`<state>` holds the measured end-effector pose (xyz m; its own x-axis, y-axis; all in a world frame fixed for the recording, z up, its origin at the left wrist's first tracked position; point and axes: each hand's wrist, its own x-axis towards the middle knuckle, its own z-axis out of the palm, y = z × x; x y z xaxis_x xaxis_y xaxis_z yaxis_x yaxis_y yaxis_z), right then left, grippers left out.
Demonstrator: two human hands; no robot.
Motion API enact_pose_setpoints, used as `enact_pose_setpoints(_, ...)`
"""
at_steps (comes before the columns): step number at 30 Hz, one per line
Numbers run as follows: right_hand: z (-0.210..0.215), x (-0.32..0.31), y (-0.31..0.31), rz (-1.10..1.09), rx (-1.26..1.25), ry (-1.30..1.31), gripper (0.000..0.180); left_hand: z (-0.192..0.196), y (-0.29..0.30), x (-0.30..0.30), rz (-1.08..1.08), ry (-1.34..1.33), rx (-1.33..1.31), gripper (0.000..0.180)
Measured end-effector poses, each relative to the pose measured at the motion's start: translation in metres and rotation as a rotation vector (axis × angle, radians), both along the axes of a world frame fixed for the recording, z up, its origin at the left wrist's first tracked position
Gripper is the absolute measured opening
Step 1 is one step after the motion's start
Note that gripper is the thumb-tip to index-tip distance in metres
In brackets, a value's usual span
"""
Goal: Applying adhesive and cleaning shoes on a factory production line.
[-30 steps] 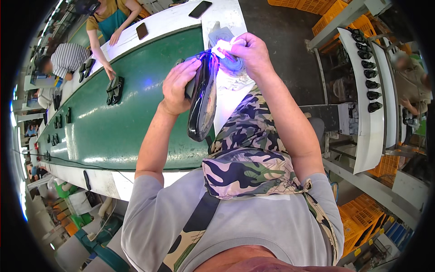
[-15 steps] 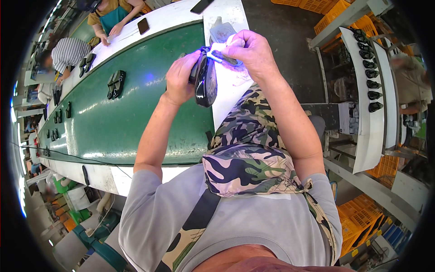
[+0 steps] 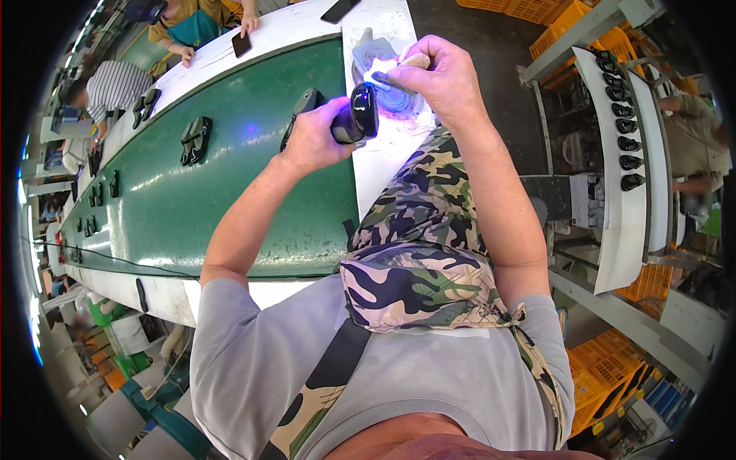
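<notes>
Glossy black shoe [image 3: 365, 111] hanging over seam where green belt [image 3: 230, 192] is meeting white right-hand strip of desk [image 3: 391, 19], lying lower-left of right hand [image 3: 446, 80]. Long axis pointing roughly toward camera, so looking foreshortened. Left hand [image 3: 313, 139] being nearer, fingers wrapping around shoe's side. Right fingers pinching pale cloth [image 3: 379, 70] just beside shoe; glare's hiding whether they're touching, can't tell.

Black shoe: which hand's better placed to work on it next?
Likely the right hand: it pinches a pale wad close to the black shoe, while the left hand is occupied gripping that shoe.
</notes>
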<state>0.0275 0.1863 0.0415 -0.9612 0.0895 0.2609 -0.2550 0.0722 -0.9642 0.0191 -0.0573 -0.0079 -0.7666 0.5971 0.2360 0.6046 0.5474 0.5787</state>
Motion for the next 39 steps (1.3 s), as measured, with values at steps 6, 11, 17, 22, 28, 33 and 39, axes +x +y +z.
enact_pose_setpoints(6, -0.009, -0.008, 0.005, -0.047, 0.020, 0.040, 0.022, 0.016, -0.005, 0.001, -0.049, -0.339, -0.163, 0.072)
enact_pose_setpoints(11, -0.017, -0.011, 0.006, -0.109, 0.076, 0.085, 0.021, 0.016, -0.012, -0.003, -0.132, -0.430, -0.132, 0.069)
enact_pose_setpoints(17, -0.026, -0.013, 0.008, -0.129, 0.061, 0.096, 0.019, 0.006, -0.017, -0.007, -0.205, -0.656, -0.087, 0.065)
enact_pose_setpoints(22, -0.035, -0.012, 0.006, -0.041, 0.037, 0.149, 0.019, -0.002, -0.016, -0.009, -0.172, -0.982, 0.022, 0.061)
enact_pose_setpoints(28, -0.036, -0.005, -0.004, 0.040, 0.019, 0.131, 0.013, -0.008, -0.017, -0.011, -0.129, -1.188, 0.201, 0.061)
enact_pose_setpoints(33, -0.045, 0.000, -0.009, 0.099, -0.006, 0.063, 0.013, -0.011, -0.018, -0.008, -0.101, -1.269, 0.342, 0.059)
enact_pose_setpoints(39, -0.062, 0.008, -0.017, 0.167, -0.013, 0.014, 0.015, -0.009, -0.021, -0.012, -0.060, -1.412, 0.461, 0.058)
